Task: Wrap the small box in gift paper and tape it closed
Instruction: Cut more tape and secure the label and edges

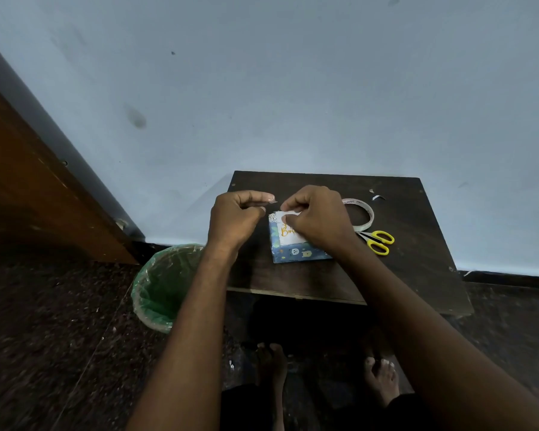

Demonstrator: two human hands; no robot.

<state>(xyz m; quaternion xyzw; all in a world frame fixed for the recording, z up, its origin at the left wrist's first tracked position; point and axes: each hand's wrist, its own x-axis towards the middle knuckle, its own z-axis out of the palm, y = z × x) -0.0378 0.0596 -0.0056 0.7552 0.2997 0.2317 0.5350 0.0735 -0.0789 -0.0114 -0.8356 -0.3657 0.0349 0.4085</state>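
Note:
A small box (296, 251) wrapped in blue gift paper with little animal prints lies on the dark wooden table (417, 259). A white card with gold lettering lies on its top face. My right hand (316, 217) rests on the box top and pinches a small white strip at the card's far edge. My left hand (235, 217) hovers just left of the box, thumb and forefinger pinched together, apparently on a small bit of tape. A roll of white tape (363, 213) lies behind my right hand.
Yellow-handled scissors (378, 241) lie right of the box. Small paper scraps (377, 196) sit near the table's far edge. A green bin with a plastic liner (162, 287) stands on the floor at the left. A wooden door (28, 188) and the blue wall border the area.

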